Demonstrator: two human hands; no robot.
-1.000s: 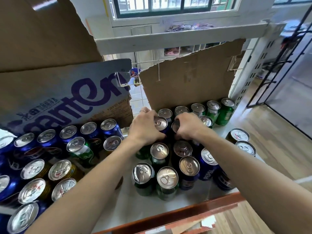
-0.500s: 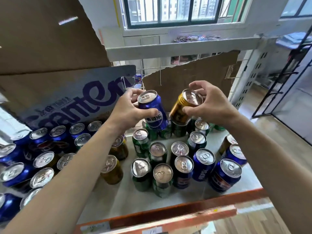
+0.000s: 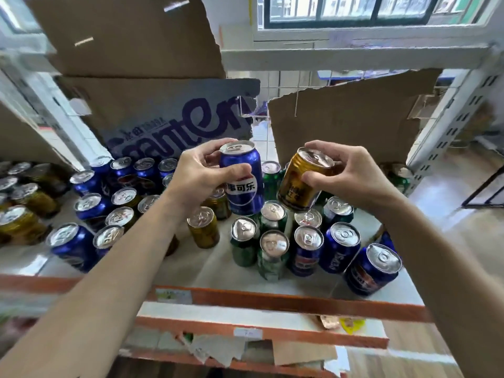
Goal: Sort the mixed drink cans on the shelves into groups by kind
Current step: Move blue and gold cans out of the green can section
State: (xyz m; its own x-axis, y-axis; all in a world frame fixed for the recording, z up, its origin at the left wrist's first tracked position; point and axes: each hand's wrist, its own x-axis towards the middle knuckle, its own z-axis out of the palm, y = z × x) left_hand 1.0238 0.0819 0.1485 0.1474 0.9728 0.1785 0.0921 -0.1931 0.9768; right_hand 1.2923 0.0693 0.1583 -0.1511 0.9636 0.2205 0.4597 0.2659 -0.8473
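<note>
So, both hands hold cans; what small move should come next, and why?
Probably the right hand should carry its gold can left, to the gold cans mid-shelf; below it stand green cans and blue cans, where the left hand's Pepsi can fits.

Glossy metal blue can (image 3: 242, 181), gold can (image 3: 298, 186); matt torn cardboard (image 3: 341, 121).

Hands in view: two, left hand (image 3: 201, 177) and right hand (image 3: 353, 177). Each held one can: a blue can (image 3: 242, 184) and a gold can (image 3: 298, 188).

Right half of shelf (image 3: 207, 271): five green cans (image 3: 244, 244), one of them apart at the right edge; four blue cans (image 3: 339, 249) toward the front edge; two more tops, colour unclear.

Middle: three gold cans (image 3: 204, 231), one half hidden under the forearm.

Left half: roughly eighteen tops, blue and gold mixed, too blurred for a firm tally.

Cardboard sheets (image 3: 341, 121) at the back edge: three.
</note>
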